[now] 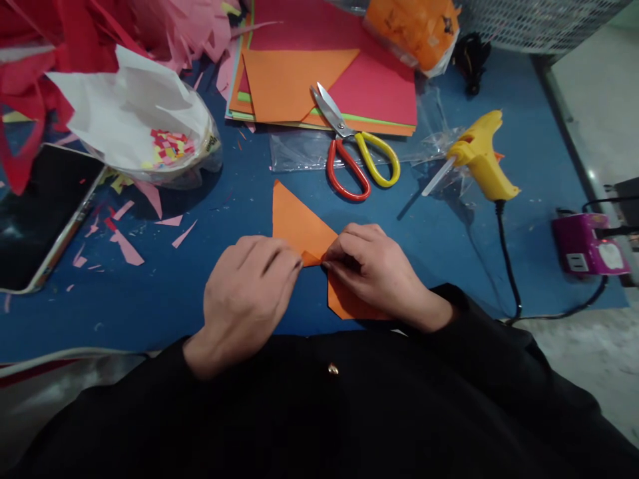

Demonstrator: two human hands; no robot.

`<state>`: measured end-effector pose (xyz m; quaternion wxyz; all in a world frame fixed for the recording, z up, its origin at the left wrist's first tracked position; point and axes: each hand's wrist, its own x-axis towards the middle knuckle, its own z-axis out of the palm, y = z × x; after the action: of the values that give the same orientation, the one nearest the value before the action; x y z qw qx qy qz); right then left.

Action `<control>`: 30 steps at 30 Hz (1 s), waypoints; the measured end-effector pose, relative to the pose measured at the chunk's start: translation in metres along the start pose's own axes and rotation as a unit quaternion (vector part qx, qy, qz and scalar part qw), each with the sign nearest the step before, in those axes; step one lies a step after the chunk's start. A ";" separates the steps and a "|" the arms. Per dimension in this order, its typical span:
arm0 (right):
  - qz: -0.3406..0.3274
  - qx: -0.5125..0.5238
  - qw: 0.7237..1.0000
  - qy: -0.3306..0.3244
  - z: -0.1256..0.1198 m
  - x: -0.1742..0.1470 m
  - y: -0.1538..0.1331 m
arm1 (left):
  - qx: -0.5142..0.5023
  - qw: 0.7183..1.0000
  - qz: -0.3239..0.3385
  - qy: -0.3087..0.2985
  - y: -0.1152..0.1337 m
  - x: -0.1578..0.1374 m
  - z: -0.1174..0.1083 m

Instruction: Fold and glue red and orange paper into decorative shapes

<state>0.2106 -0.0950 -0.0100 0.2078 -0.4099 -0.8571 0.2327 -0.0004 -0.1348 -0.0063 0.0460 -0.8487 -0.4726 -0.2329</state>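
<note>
An orange sheet of paper (299,216) lies on the blue table in front of me, with a small darker fold along its lower edge. My left hand (249,293) is closed, its fingers pinching that sheet at the left end of the fold. At the fold's right end, my right hand (382,273) holds the paper between thumb and fingers. Below and partly beneath the right hand shows another orange paper piece (349,303); whether it joins the first is hidden. Scissors (342,130) with one red and one yellow handle lie beyond, blades partly open.
Stacked coloured paper (384,86) sits at the back. A yellow glue gun (482,156) is on the right, its cord running near a purple power adapter (582,246). Leftward are a paper-lined bowl (200,143) of confetti, a phone (40,213) and pink scraps (127,249).
</note>
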 end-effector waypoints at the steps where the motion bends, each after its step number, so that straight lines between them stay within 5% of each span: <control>1: 0.000 0.002 1.000 0.000 0.000 0.000 0.000 | -0.002 0.999 0.031 0.008 0.000 0.000 0.000; 5: 0.001 0.008 1.000 -0.001 0.000 0.001 0.000 | 0.013 0.989 0.141 0.045 0.001 -0.005 -0.003; 9: 0.002 0.011 1.000 0.001 0.000 0.001 0.001 | 0.025 0.983 0.164 0.084 0.001 -0.012 -0.009; 15: 0.003 0.008 1.000 0.004 0.001 0.000 0.001 | -0.018 0.977 0.212 -0.002 0.003 -0.015 -0.012; 23: 0.002 0.006 1.000 -0.003 0.000 0.001 0.001 | 0.000 0.981 0.195 -0.012 0.001 -0.016 -0.011; 25: 0.006 0.007 1.000 -0.005 -0.001 0.001 0.000 | -0.019 0.986 0.167 0.001 0.000 -0.017 -0.011; 30: 0.011 0.010 1.000 -0.009 -0.001 0.001 0.000 | -0.038 0.996 -0.076 -0.019 0.001 -0.013 -0.009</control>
<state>0.2114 -0.0940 -0.0089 0.2015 -0.4155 -0.8518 0.2474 -0.0086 -0.1478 -0.0039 -0.0130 -0.8155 -0.5277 -0.2373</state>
